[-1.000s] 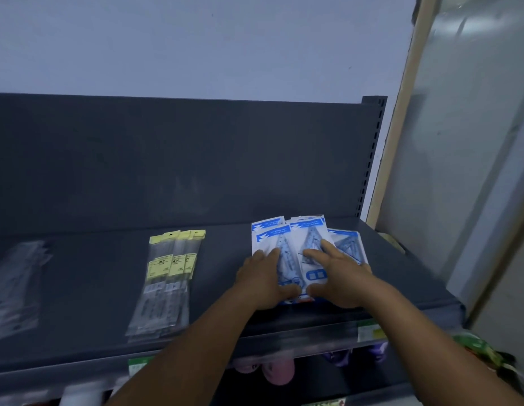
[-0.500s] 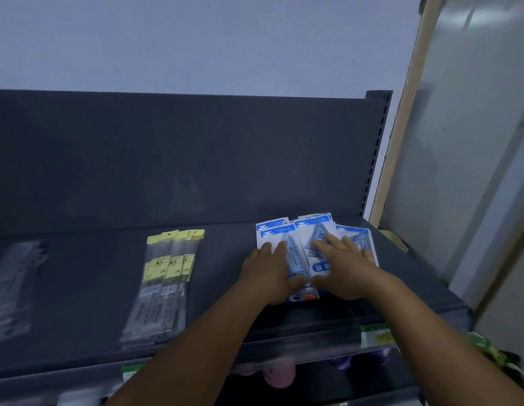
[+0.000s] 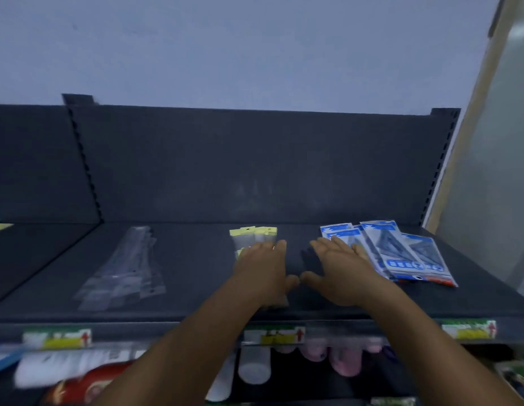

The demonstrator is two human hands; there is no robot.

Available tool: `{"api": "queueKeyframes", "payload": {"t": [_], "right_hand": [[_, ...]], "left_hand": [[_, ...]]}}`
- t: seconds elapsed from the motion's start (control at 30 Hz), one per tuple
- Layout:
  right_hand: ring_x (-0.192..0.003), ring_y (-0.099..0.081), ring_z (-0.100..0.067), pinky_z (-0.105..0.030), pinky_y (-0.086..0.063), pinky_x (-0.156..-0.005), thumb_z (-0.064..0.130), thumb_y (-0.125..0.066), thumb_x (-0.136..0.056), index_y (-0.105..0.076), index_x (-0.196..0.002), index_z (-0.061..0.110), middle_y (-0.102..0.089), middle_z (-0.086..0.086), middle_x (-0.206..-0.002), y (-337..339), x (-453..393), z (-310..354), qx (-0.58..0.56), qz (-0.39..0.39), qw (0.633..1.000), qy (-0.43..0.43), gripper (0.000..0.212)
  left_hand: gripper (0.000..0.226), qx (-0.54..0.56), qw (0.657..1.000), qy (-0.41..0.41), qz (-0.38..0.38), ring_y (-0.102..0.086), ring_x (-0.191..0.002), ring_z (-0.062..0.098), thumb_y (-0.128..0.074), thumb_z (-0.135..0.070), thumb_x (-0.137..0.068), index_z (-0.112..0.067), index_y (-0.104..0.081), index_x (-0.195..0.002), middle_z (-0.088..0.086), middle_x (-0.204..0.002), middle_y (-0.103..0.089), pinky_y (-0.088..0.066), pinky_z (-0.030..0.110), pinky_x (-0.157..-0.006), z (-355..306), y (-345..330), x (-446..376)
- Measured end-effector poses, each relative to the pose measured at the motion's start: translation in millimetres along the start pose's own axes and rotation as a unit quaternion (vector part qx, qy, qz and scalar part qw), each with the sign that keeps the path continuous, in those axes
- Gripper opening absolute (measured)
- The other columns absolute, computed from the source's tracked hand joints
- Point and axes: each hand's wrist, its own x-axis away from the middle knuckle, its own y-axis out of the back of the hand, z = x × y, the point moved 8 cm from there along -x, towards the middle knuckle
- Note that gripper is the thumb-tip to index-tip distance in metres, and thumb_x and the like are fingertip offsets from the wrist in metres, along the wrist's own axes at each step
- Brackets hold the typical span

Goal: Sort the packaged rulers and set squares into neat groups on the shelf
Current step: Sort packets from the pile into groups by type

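Nearest to me, under the shelf's front lip, price labels [image 3: 274, 336] are sitting in the rail, and blurred bottles and pink items are showing on the level below. My two forearms are reaching over that lip onto the dark shelf [image 3: 196, 288].

My left hand [image 3: 262, 273] is lying flat, fingers straight and together, covering the near part of the yellow-headed ruler packs [image 3: 253, 234]. It is gripping nothing; I judge I am pressing the packs down so their edges line up as one group. My right hand [image 3: 340, 273] is also flat and relaxed, palm down on bare shelf, its outer fingers reaching the left edge of the blue set square packs [image 3: 401, 253]. Whether those fingers are truly pressing the pack or just beside it, I cannot tell. It is holding nothing either.

The blue set square packs are fanning out towards the right end of the shelf, overlapping and slightly skewed, so that group is looking loose rather than squared. Well to the left, clear ruler sleeves [image 3: 123, 276] are lying in a spread heap of their own, apart from the yellow ones.

Beyond it all, the shelf's dark back panel [image 3: 255, 165] is standing upright, with the pale wall [image 3: 255, 48] above.
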Motion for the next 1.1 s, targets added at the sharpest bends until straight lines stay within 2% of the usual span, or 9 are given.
{"api": "queueKeyframes", "payload": {"t": [0.13,0.3,0.43,0.67,0.93,1.1], "right_hand": [[-0.149,-0.002,-0.020,-0.044,-0.003,-0.119,0.052,-0.043,-0.094,-0.011,-0.152,0.017,-0.008,0.002,-0.161,-1,6,75,-0.009,-0.002,0.999,0.039,0.076],[-0.148,-0.009,-0.020,-0.043,-0.006,-0.118,0.056,-0.042,-0.093,-0.015,-0.151,0.017,-0.014,-0.001,-0.160,-12,16,174,-0.018,-0.001,0.996,0.089,0.075],[-0.149,-0.001,-0.020,-0.044,-0.003,-0.119,0.054,-0.039,-0.096,-0.008,-0.153,0.017,-0.006,0.000,-0.162,-22,29,255,-0.024,0.020,0.991,0.130,0.075],[-0.148,-0.004,-0.019,-0.042,-0.005,-0.119,0.051,-0.040,-0.096,-0.011,-0.153,0.016,-0.010,-0.001,-0.161,-41,41,386,-0.049,0.032,0.975,0.212,0.073],[-0.149,-0.003,-0.019,-0.042,-0.003,-0.119,0.052,-0.039,-0.096,-0.010,-0.153,0.016,-0.009,-0.001,-0.161,-58,17,502,-0.041,0.041,0.960,0.275,0.073],[-0.149,-0.005,-0.019,-0.040,-0.005,-0.118,0.053,-0.039,-0.095,-0.011,-0.153,0.016,-0.010,0.000,-0.161,-66,-21,566,-0.031,0.040,0.953,0.297,0.074]], "left_hand": [[0.075,-0.013,1.000,0.027,0.009,-0.029,-0.139,0.028,-0.049,-0.051,-0.093,-0.015,-0.019,-0.151,0.008,-0.153,-0.031,-0.024,0.038,-0.112,61,16,46],[0.080,-0.011,0.996,0.083,0.009,-0.024,-0.142,0.027,-0.047,-0.052,-0.094,-0.016,-0.008,-0.153,0.007,-0.157,-0.022,-0.022,0.036,-0.115,145,35,110],[0.077,-0.016,0.991,0.135,-0.005,-0.025,-0.142,0.026,-0.048,-0.051,-0.094,-0.018,-0.011,-0.153,0.006,-0.157,-0.024,-0.022,0.038,-0.116,211,50,170],[0.076,-0.027,0.976,0.215,-0.018,-0.026,-0.141,0.026,-0.049,-0.050,-0.093,-0.015,-0.016,-0.152,0.007,-0.155,-0.027,-0.024,0.037,-0.115,311,68,257],[0.075,-0.016,0.957,0.287,-0.038,-0.024,-0.143,0.023,-0.046,-0.050,-0.095,-0.015,-0.015,-0.153,0.006,-0.157,-0.025,-0.022,0.034,-0.115,410,86,306],[0.071,-0.012,0.947,0.316,-0.051,-0.031,-0.139,0.026,-0.048,-0.050,-0.094,-0.016,-0.021,-0.150,0.007,-0.152,-0.033,-0.028,0.036,-0.113,477,98,306]]}}
